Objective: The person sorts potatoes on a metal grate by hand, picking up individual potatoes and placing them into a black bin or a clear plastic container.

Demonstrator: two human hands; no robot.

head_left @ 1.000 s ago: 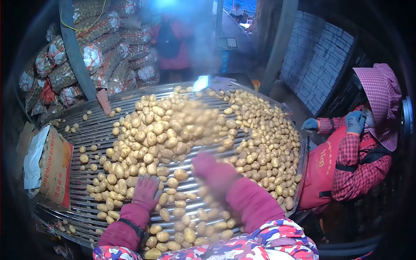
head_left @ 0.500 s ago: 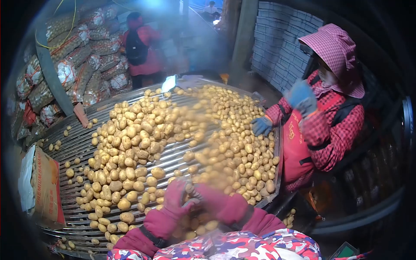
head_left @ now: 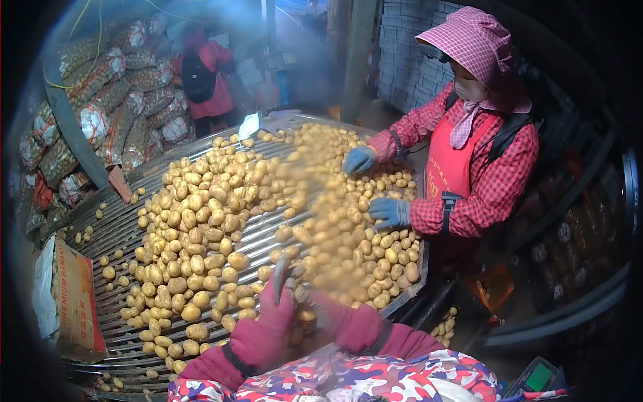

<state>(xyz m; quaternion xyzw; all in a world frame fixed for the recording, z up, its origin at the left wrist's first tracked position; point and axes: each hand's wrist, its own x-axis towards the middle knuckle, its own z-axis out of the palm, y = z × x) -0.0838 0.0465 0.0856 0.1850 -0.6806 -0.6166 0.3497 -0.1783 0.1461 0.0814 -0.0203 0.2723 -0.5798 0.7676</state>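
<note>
Many potatoes (head_left: 201, 221) lie heaped on a slatted metal table (head_left: 261, 258) in front of me. My left hand (head_left: 278, 298), in a pink and grey glove, is raised at the near edge with its fingers stretched out and the palm side turned inward. Close beside it, my right hand (head_left: 313, 299) is low among the nearer potatoes. Blur covers its fingers, and whatever they may hold cannot be made out. More potatoes show between my forearms.
Across the right corner, a co-worker's blue gloves (head_left: 390, 212) touch the potatoes. A cardboard box (head_left: 74, 301) stands at left. Stacked potato sacks (head_left: 120, 100) line the back left, near another person (head_left: 204, 77). A device with a green screen (head_left: 538, 377) sits lower right.
My left hand has lifted and its fingers have straightened upward. The co-worker's raised glove has come down to the potatoes, and both gloves now reach over the heap. The view has shifted slightly.
</note>
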